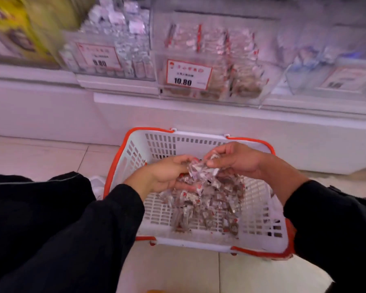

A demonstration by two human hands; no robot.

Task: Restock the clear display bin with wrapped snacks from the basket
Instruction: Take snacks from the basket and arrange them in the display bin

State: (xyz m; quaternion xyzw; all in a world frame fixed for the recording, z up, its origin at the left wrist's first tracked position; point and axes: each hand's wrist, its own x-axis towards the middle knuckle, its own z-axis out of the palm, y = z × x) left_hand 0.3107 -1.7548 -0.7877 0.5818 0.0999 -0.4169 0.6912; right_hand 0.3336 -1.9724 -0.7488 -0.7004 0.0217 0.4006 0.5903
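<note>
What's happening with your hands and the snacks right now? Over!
Both hands, left hand and right hand, gripping a bunch of wrapped snacks above the basket. More left inside. Clear display bin not yet reached. Nothing blocking.

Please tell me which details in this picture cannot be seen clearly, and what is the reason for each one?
- Head view: small print on the price tag is too small and blurred; only 10.80 reads.
- The yellow package at top left is motion-blurred.
- How many wrapped snacks the left hand and right hand hold: fingers cover them.
- The right bin contents: blurred, partly behind its label.
</note>
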